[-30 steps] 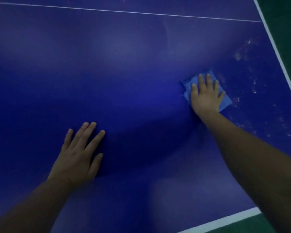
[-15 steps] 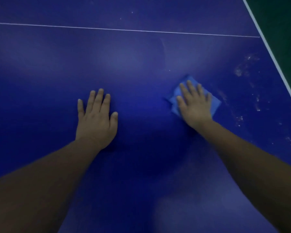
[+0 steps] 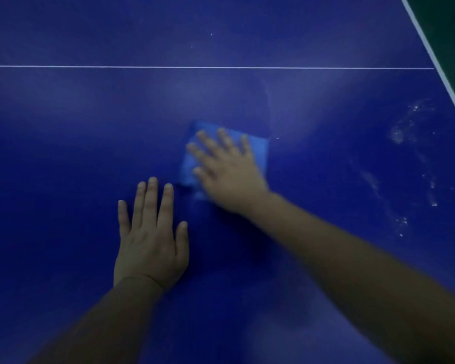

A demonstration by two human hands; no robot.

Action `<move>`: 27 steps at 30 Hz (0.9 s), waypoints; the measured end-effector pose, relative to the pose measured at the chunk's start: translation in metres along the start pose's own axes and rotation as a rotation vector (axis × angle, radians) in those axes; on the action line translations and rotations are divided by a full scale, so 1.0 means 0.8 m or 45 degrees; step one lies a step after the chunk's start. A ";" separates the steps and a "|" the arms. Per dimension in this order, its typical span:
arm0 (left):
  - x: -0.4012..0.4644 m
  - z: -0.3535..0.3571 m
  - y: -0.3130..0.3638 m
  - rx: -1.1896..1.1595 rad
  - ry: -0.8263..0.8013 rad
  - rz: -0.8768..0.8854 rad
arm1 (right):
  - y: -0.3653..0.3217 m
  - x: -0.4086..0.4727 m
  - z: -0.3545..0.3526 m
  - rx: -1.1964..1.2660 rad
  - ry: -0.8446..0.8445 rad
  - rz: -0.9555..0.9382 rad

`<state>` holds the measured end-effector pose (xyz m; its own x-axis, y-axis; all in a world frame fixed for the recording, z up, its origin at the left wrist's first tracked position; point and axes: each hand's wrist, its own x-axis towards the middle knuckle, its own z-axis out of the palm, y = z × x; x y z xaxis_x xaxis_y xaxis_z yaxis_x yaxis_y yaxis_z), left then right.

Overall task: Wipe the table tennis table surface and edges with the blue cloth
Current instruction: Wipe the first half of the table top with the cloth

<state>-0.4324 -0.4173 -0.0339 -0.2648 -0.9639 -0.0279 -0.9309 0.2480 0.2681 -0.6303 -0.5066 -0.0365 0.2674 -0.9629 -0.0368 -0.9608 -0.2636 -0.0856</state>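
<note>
Under the right hand (image 3: 229,174) lies the blue cloth (image 3: 258,151), flat on the dark blue table (image 3: 63,153). The hand presses it with fingers straight and spread; it looks blurred. Just below and to the left of the cloth, the left hand (image 3: 150,240) rests palm down on the bare surface, fingers straight and close together, holding nothing. Well to the right of the right hand, pale dusty smears (image 3: 405,132) mark the surface near the white edge stripe (image 3: 436,61). Beyond both hands runs a thin white line (image 3: 195,67).
</note>
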 end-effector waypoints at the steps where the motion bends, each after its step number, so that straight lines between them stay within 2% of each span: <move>1: 0.000 0.000 -0.001 0.017 -0.013 0.007 | 0.048 -0.002 0.003 -0.067 0.024 0.132; 4: -0.002 0.000 0.000 0.051 -0.043 0.014 | 0.200 -0.028 -0.019 -0.036 0.023 0.843; 6: -0.001 0.000 0.000 0.056 -0.046 0.006 | 0.235 -0.035 -0.039 0.146 0.005 1.294; 7: -0.002 -0.001 0.001 0.059 -0.051 0.006 | 0.226 -0.032 -0.040 0.161 0.023 1.365; 8: -0.002 -0.001 0.001 0.061 -0.056 0.004 | 0.202 -0.025 -0.034 0.117 0.038 1.297; 11: -0.001 -0.001 0.001 0.065 -0.063 0.005 | 0.086 -0.010 -0.010 -0.036 0.134 0.669; 13: -0.001 -0.001 0.001 0.060 -0.059 0.009 | 0.033 -0.021 -0.001 -0.032 0.020 0.249; 14: -0.001 -0.001 0.001 0.056 -0.059 0.010 | 0.035 -0.027 -0.004 -0.016 -0.024 0.152; 15: -0.001 -0.001 0.001 0.055 -0.060 0.008 | 0.058 -0.031 -0.007 -0.016 -0.023 0.141; 16: 0.000 -0.001 0.000 0.058 -0.063 0.004 | 0.092 -0.032 -0.009 -0.049 -0.007 0.231; 18: 0.001 -0.001 0.000 0.073 -0.068 0.001 | 0.175 -0.038 -0.021 -0.133 -0.013 0.613; 20: 0.001 -0.001 -0.001 0.085 -0.067 0.003 | 0.239 -0.053 -0.038 -0.009 -0.058 1.023; 22: 0.000 0.000 -0.001 0.092 -0.069 0.000 | 0.242 -0.057 -0.046 0.099 -0.054 1.193; 24: 0.000 0.000 0.000 0.097 -0.069 -0.004 | 0.198 -0.049 -0.035 0.040 -0.030 1.102; 27: 0.001 0.001 0.000 0.090 -0.060 0.003 | 0.085 -0.016 -0.012 -0.048 0.030 0.620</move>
<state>-0.4332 -0.4181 -0.0346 -0.2768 -0.9582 -0.0728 -0.9454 0.2580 0.1993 -0.7000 -0.5126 -0.0323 -0.2152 -0.9757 -0.0409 -0.9759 0.2164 -0.0283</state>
